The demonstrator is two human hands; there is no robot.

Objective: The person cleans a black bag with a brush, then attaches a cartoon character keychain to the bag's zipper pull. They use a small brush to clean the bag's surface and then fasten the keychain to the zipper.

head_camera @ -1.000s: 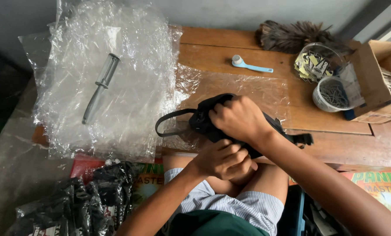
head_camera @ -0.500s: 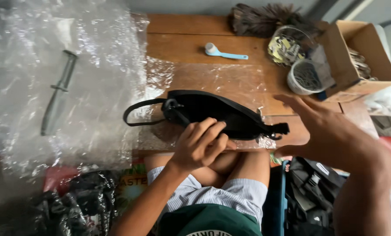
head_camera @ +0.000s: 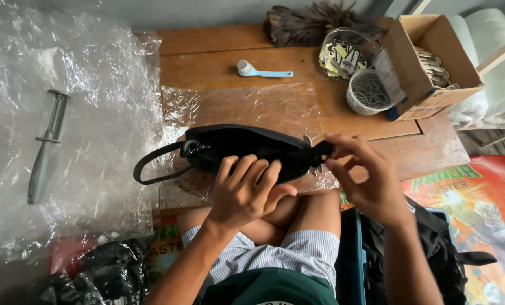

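**Black pouch at desk edge: hazards and containers**

Item in hand: black pouch, long and flat, with a loop strap at its left end. It lies on a clear plastic sheet at the near edge of the wooden desk, above the person's knees.

Hands: left hand curled over the pouch's lower edge, fingers pressing it. Right hand pinches the small black tab at the pouch's right end between thumb and fingertips.

Risks, as judged:
- Pouch sits at the very edge; a hard tug on the tab could drag it off onto the lap.
- The plastic sheet looks slick, so the pouch may slide with it.
- The strap hangs free and could snag.

Containers:
- Clear round tub: small yellow and dark clip-like pieces.
- White cup: thin grey metal bits, kind unclear.
- Cardboard box, open, tilted: stacked flat pieces, partly hidden.

Also present: blue-handled scoop; feather duster; grey-handled tool under bubble wrap.
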